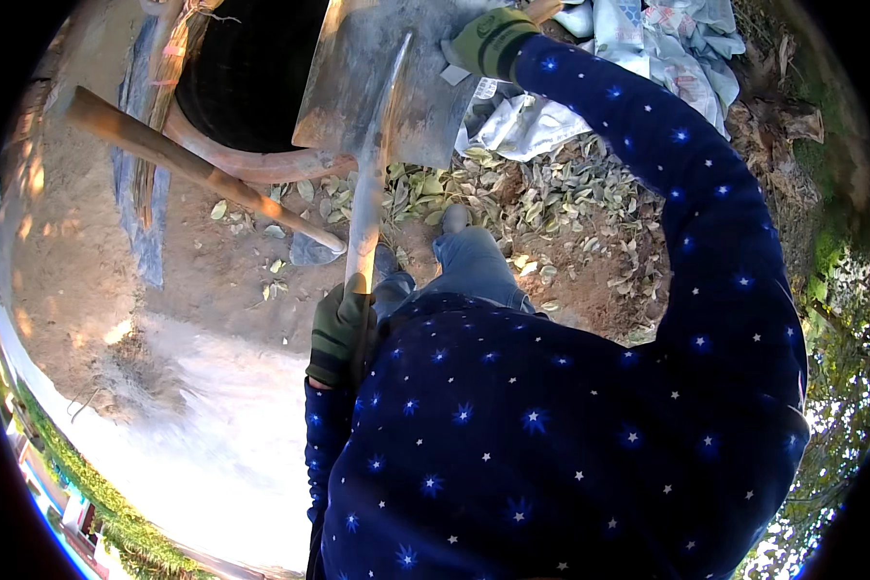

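Observation:
My left hand (339, 335), in a dark green glove, is closed around the handle of a shovel (366, 208). The shovel's wide, flat metal blade (387, 92) is raised in front of me at the top of the view, smeared with dirt. At the blade's right edge is my right hand (493, 43), in a green striped glove. Its fingers are closed on a tool with a wooden handle (543, 10), which sticks out at the upper right. A small flat grey piece (454, 74) shows below that hand against the blade; I cannot tell whether it belongs to this tool.
A wooden-handled tool (193, 169) with a grey metal head lies slanting at the left. Behind the blade, a dark round opening has a reddish clay rim (261, 166). Crumpled pale sacks (638, 58) lie upper right. Dry leaves (570, 217) cover soil around my feet.

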Available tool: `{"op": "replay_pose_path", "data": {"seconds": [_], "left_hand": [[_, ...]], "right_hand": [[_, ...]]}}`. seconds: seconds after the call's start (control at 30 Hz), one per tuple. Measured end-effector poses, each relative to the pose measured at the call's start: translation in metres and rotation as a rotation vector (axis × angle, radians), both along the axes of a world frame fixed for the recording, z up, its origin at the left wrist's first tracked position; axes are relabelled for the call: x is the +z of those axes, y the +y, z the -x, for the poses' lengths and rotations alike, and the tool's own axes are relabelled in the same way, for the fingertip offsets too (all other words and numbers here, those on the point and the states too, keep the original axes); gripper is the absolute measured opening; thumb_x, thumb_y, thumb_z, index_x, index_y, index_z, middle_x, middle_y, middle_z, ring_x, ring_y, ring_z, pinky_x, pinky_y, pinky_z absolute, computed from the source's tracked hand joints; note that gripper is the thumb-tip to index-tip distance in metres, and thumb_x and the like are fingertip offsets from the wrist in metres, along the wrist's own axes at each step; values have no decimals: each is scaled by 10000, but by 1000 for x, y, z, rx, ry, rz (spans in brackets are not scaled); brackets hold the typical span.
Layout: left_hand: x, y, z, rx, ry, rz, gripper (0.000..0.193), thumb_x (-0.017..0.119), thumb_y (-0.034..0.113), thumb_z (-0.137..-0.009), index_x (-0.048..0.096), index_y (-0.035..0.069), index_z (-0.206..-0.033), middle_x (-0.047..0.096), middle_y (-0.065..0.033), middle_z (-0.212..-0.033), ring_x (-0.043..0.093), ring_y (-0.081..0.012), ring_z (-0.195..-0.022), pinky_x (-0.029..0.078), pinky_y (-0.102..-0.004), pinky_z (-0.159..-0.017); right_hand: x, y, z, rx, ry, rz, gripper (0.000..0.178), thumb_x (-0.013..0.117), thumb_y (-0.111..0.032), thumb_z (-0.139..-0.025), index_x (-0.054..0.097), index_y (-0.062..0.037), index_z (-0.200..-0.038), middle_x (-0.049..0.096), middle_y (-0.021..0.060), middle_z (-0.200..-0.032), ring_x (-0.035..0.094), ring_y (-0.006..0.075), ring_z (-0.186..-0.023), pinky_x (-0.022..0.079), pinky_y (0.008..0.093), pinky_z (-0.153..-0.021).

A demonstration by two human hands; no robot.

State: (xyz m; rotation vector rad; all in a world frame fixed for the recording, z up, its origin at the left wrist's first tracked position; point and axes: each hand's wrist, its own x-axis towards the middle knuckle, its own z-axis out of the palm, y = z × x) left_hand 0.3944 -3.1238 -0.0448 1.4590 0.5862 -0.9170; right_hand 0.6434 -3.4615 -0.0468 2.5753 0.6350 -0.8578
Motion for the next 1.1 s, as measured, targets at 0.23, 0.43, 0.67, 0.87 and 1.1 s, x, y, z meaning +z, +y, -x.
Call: {"op": "replay_pose_path", "data": {"seconds": [0.23, 0.43, 0.67, 0.87, 1.1], "left_hand": [[-4, 1, -2, -18, -66, -69, 505, 534, 531, -996, 593, 56, -838, 505, 14, -590, 446, -77, -485, 337, -256, -443], [6, -8, -6, 7, -41, -83, 497, 535, 525, -996, 572, 58, -831, 479, 15, -567, 427, -85, -457, 325, -260, -424], [7, -9, -9, -6, -33, -95, 480, 534, 521, -995, 567, 65, -849, 473, 17, -580, 418, -80, -454, 323, -256, -417], [16, -14, -15, -7, -59, -98, 461, 539, 505, -994, 562, 70, -840, 475, 13, -586, 409, -79, -450, 318, -259, -417], [17, -16, -18, 30, -13, -79, 423, 528, 465, -1004, 551, 81, -828, 464, 18, -592, 397, -82, -447, 318, -260, -419]], "right_hand": [[-8, 25, 26, 33, -80, -120, 401, 447, -390, -1022, 722, -100, -980, 728, 87, -858, 702, 252, -736, 560, 420, -736], [-12, 26, 14, -90, 62, -28, 654, 425, -647, -961, 669, -85, -1188, 739, 102, -1026, 712, 228, -847, 516, 428, -935], [-13, -18, -14, -43, -110, -66, 490, 366, -438, -1053, 659, -63, -1168, 727, 105, -910, 709, 225, -848, 521, 385, -913], [2, 16, -5, -219, 116, 33, 433, 417, -425, -1035, 606, -101, -1252, 715, 15, -1057, 709, 213, -905, 536, 406, -883], [-8, 22, 50, -26, -132, -48, 476, 372, -469, -1045, 712, -140, -1098, 741, 101, -933, 723, 276, -814, 537, 475, -805]]}}
